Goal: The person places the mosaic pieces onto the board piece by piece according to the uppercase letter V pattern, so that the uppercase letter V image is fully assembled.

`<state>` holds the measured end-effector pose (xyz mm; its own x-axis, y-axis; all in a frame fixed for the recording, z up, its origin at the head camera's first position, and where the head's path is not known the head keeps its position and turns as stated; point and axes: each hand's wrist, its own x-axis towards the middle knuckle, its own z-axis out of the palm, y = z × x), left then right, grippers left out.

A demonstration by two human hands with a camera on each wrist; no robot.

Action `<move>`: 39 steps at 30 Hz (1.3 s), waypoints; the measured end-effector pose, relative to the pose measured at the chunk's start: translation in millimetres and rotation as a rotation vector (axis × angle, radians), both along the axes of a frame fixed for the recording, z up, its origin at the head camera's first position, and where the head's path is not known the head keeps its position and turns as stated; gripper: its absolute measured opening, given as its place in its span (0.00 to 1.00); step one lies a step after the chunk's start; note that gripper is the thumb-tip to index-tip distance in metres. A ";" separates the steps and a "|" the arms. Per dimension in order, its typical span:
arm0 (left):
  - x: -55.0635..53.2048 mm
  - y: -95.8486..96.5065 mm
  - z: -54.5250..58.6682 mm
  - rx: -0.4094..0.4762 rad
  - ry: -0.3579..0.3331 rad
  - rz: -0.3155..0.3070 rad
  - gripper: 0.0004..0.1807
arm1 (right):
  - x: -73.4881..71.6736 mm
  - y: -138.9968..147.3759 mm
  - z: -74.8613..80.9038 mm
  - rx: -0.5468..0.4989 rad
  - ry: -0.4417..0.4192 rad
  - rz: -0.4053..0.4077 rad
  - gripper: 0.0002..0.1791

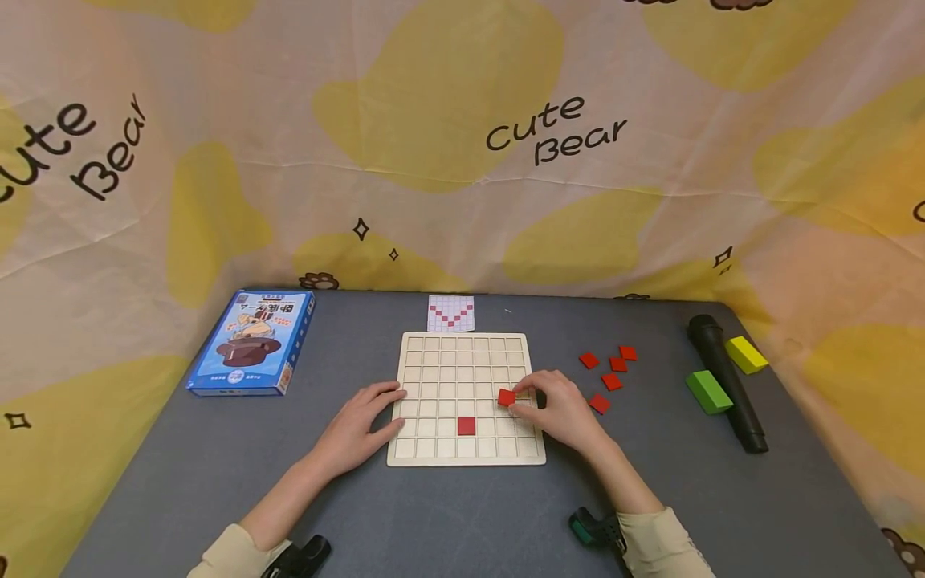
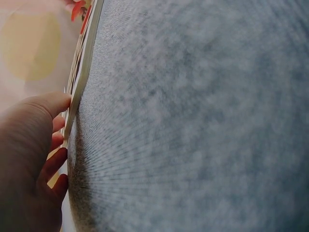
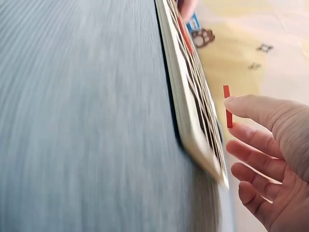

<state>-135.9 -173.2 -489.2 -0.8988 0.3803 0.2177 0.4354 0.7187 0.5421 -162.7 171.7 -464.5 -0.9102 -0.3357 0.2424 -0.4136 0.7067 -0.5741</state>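
Observation:
A pale wooden grid board (image 1: 464, 461) lies flat on the grey table. One red square tile (image 1: 466, 426) sits in a cell of its lower rows. My right hand (image 1: 567, 413) pinches another red tile (image 3: 228, 107) between thumb and forefinger above the right side of the board; the right wrist view shows that tile edge-on, apart from the board. Along the board's left edge rests my left hand (image 1: 350, 433), thumb and fingertips touching the rim. Beyond the far edge lies a card (image 1: 451, 314) printed with a V of red squares on a grid.
Several loose red tiles (image 1: 612, 382) lie right of the board. Farther right are a black microphone (image 1: 728, 385), a green block (image 1: 709, 392) and a yellow block (image 1: 746, 355). A blue box (image 1: 246, 345) lies at the back left, before a patterned cloth backdrop (image 1: 448, 160).

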 end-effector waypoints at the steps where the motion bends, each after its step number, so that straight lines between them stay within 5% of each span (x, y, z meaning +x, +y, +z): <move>1: -0.1 -0.1 -0.1 0.001 0.002 -0.001 0.26 | 0.2 -4.9 0.9 -0.009 -0.007 0.012 0.11; 15: -0.4 -0.3 0.0 0.003 -0.005 -0.001 0.26 | 1.2 -60.2 2.5 -0.021 -0.047 0.090 0.09; 26: -0.2 -0.4 -0.8 0.007 -0.013 -0.004 0.26 | -0.1 -73.8 0.4 -0.063 -0.027 0.083 0.10; 39: -0.3 -0.3 -0.1 -0.001 -0.010 -0.002 0.25 | -1.1 -83.7 -4.3 0.030 -0.019 0.083 0.12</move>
<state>-136.3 -173.5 -489.3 -0.9003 0.3821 0.2086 0.4314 0.7187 0.5453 -163.8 88.0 -468.8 -0.8833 -0.4171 0.2139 -0.4606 0.6876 -0.5613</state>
